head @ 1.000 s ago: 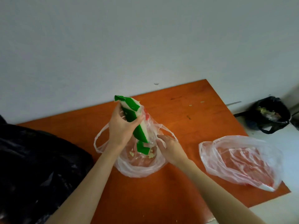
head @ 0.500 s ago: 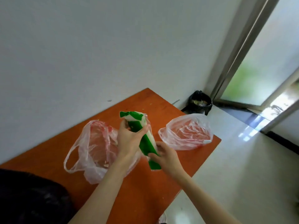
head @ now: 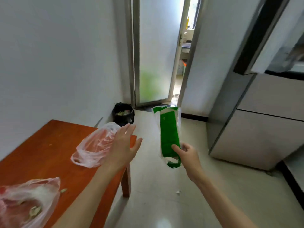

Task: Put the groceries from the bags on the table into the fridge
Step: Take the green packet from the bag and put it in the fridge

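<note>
A: How far along is the job?

B: Early, I'd judge. One green-and-white packet (head: 168,134) is out of its bag; the right hand (head: 187,156) holds it upright over the floor, right of the table (head: 49,142), thumb and curled fingers pinching its lower end. It isn't in the fridge (head: 263,116) yet, which stands at the far right; whether the fridge's doors are shut I cannot tell.

A: And the other hand?

B: The left hand (head: 123,145) holds nothing, fingers straight and slightly spread, over the table's far corner.

A: What's in the bags?

B: The far plastic bag (head: 95,145) lies slumped by that corner with something reddish showing through; I can't name it. The near plastic bag (head: 28,203) at the bottom left holds pale, pinkish items, too blurred to identify. Both look left to unpack. On the floor past the table, a black-lined bin (head: 123,114) holds scraps.
</note>
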`<state>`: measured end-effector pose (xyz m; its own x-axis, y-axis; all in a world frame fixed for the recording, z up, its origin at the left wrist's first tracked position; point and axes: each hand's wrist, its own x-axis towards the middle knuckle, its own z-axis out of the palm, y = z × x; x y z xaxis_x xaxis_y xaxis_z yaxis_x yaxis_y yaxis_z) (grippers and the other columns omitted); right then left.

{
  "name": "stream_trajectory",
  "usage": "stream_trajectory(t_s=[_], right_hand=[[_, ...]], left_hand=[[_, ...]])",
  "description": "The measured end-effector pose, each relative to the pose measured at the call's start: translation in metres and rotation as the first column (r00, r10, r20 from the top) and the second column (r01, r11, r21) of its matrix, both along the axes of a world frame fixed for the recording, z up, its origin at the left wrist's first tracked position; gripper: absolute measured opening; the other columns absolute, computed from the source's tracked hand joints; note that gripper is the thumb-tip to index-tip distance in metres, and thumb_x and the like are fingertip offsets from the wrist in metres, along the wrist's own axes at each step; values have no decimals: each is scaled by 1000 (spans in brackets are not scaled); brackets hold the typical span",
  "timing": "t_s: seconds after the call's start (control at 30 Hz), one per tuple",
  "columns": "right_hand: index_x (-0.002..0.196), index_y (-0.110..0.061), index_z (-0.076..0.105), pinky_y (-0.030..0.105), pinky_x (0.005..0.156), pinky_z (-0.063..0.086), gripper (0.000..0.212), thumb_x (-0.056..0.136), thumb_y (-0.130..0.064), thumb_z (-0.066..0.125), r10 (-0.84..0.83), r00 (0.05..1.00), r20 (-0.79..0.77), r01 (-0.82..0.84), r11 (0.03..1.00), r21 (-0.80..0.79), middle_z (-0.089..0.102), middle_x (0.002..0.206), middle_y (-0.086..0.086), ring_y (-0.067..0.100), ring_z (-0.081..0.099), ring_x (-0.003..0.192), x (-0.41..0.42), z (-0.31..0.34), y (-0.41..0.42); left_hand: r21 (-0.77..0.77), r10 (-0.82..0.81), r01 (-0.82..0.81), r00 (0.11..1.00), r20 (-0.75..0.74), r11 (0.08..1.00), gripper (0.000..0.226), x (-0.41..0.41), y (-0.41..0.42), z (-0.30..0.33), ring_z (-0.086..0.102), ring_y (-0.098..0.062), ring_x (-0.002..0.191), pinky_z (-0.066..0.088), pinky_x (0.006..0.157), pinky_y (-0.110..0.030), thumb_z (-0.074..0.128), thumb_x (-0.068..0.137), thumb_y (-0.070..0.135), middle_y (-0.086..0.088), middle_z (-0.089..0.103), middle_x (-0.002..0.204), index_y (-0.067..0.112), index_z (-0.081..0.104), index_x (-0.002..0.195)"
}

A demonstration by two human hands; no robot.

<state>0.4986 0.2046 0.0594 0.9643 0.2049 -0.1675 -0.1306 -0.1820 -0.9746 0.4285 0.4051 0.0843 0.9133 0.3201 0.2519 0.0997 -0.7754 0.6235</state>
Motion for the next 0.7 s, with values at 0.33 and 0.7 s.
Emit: stream_trajectory(t_s=[0.33, 0.7], right_hand=[[96, 8, 62, 33, 67, 48, 29, 84, -19, 65, -356, 931, -81, 362, 929, 78, 67, 94, 20, 24, 62, 79, 66, 20, -270], [80, -4, 65, 36, 72, 51, 15, 84, -18, 66, -549, 835, 33, 539, 828, 153, 68, 79, 9, 21, 63, 73, 132, 56, -473]], left_hand=[[383, -323, 319, 945, -57, 867, 65, 98, -223, 12, 34, -35, 134, 32, 106, -50, 30, 85, 50, -15, 40, 144, 14, 41, 138], [466, -510, 472, 859, -51, 749, 70, 217, -409, 42, 20, -28, 141, 18, 112, -46, 18, 84, 52, -8, 30, 150, 17, 31, 143]])
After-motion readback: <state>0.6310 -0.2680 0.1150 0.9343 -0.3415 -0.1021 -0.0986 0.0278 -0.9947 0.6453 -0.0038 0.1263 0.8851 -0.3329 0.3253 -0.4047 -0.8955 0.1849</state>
